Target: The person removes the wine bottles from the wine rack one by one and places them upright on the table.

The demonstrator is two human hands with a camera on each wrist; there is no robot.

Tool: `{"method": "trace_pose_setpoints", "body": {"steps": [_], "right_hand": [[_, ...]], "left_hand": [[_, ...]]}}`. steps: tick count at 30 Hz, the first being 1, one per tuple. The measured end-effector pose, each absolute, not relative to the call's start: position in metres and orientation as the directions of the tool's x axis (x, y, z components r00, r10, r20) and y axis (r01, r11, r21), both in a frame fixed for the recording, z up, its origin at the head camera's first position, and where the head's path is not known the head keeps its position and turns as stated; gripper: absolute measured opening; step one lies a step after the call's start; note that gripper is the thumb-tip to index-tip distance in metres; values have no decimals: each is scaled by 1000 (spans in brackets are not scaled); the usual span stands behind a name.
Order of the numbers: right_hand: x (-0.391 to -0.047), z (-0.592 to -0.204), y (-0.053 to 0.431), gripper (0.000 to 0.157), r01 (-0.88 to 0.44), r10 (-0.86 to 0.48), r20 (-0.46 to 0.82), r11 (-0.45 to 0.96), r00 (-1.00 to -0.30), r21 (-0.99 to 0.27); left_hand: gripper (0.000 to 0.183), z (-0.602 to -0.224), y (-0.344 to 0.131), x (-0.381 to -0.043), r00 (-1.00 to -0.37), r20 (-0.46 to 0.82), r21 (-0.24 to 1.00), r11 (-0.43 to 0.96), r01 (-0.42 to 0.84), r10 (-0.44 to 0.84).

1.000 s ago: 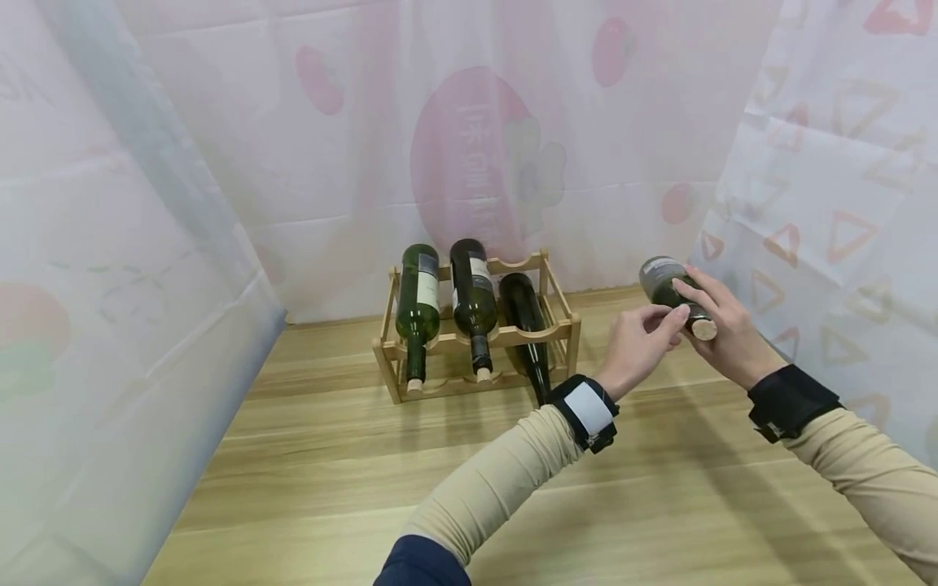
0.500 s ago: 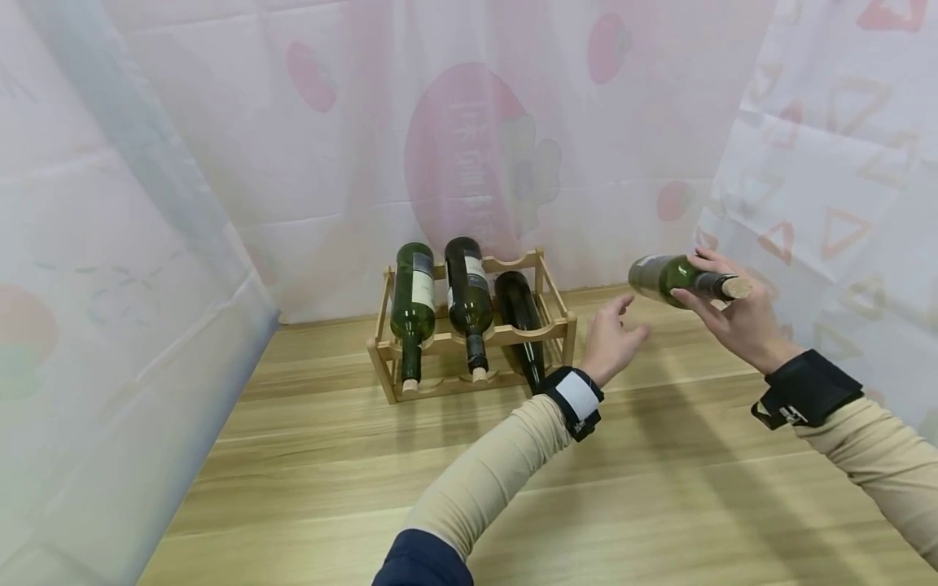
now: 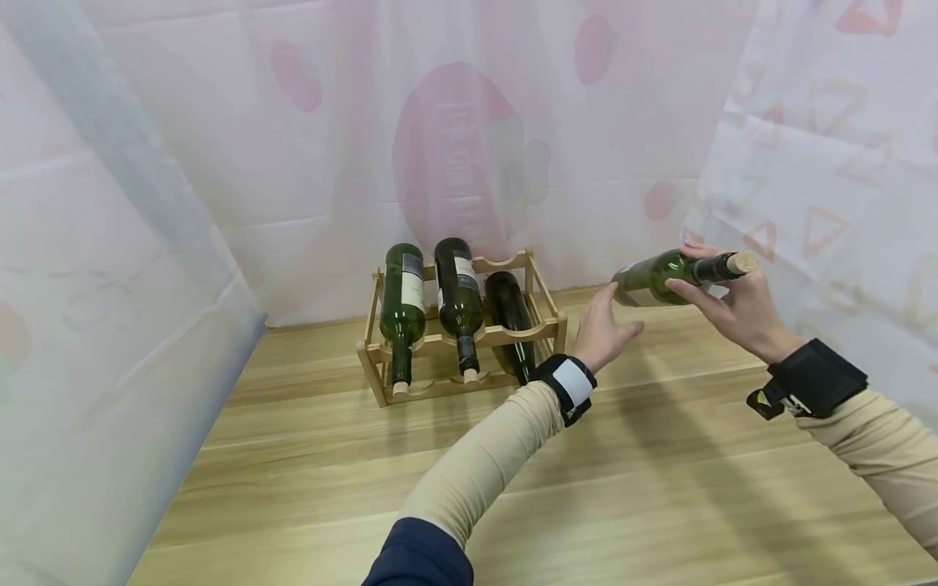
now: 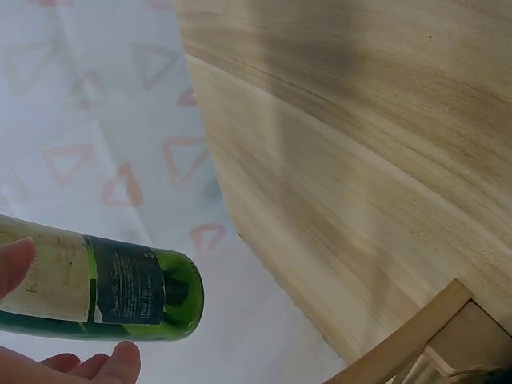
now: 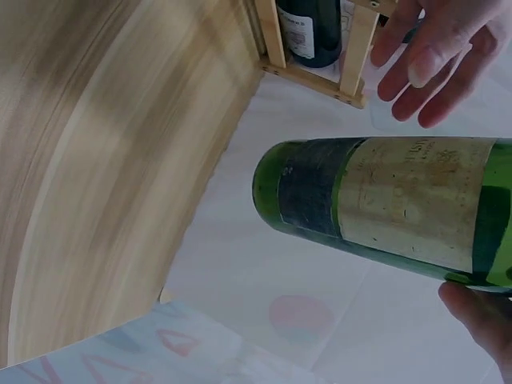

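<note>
A green wine bottle [image 3: 652, 278] with a cork in its neck is held up over the table by my right hand [image 3: 740, 313], its fingers and thumb round the shoulder and neck. The bottle lies nearly level, base toward the left and cork toward the right. My left hand [image 3: 604, 330] is beside the base, thumb and fingers spread apart. In the right wrist view the left fingers [image 5: 436, 68] show apart from the bottle's labelled side. A dark label and a cream label [image 4: 48, 272] show on the bottle in the left wrist view.
A two-tier wooden wine rack [image 3: 462, 342] stands at the back of the table [image 3: 513, 505]. On its top lie a green bottle [image 3: 402, 317] and a dark bottle [image 3: 459, 301], corks forward. Another dark bottle [image 3: 509, 313] lies lower at the right. Printed sheets surround the table.
My left hand has let go of the bottle's neck end and moved left toward the base. My right hand has turned the bottle so its cork points right instead of toward me.
</note>
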State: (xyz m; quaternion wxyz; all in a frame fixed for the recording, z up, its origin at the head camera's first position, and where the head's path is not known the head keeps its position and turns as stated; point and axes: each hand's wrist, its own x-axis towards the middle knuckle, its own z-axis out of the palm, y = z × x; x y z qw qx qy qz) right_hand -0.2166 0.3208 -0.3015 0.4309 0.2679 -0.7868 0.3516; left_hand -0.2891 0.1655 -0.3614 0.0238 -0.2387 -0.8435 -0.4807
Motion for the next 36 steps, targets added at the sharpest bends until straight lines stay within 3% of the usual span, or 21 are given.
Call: {"method": "trace_pose_setpoints", "body": {"steps": [10,25,36], "right_hand": [[-224,-301,335,45,-674,-99,804,610,-587,-417],[-223,-293,352,40,-433,29,609,677,-792,-595],[-226,-289,358,36,-394,20,547,670,-837,-629]], "left_hand": [[66,-362,168,-289,-864,329,769,423,479,381],[68,-366,170,-288,-840,355,742,423,520,410],[66,-368,174,-288,-827,364,725,428,540,428]]}}
